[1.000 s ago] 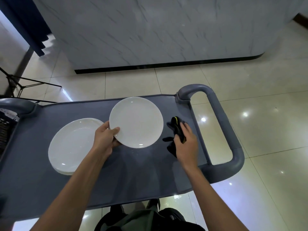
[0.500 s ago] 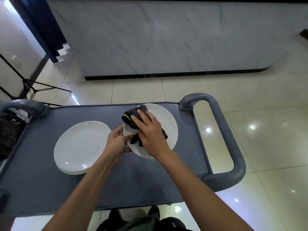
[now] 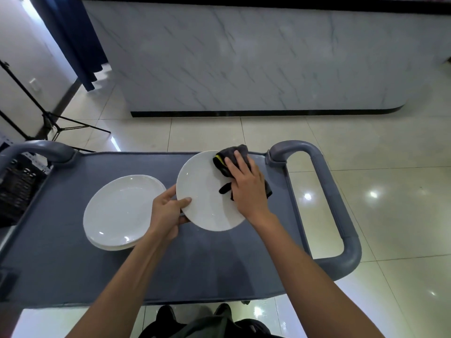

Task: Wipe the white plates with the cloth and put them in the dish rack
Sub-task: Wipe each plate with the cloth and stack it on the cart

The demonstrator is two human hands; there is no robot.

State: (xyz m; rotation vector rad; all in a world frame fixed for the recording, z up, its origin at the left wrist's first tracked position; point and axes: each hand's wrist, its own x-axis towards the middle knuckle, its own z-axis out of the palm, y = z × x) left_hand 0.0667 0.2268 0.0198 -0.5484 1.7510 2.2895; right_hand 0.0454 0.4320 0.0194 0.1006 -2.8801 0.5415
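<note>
Hands: left (image 3: pixel 168 211) grips white plate (image 3: pixel 205 198), right (image 3: pixel 246 186) presses cloth (image 3: pixel 230 158) on it.

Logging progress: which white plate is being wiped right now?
The round white plate lifted off the grey cart, left hand gripping its rim, right hand pressing the dark cloth on it; the others sit stacked, untouched.

You are standing in what looks like a restaurant or canteen service area: a grey plastic service cart (image 3: pixel 73 240) with looped end handles stands on glossy cream floor tiles (image 3: pixel 390 167), facing a long marble-patterned counter (image 3: pixel 244 57). A black tripod (image 3: pixel 48 118) stands off the cart's far left corner.
</note>
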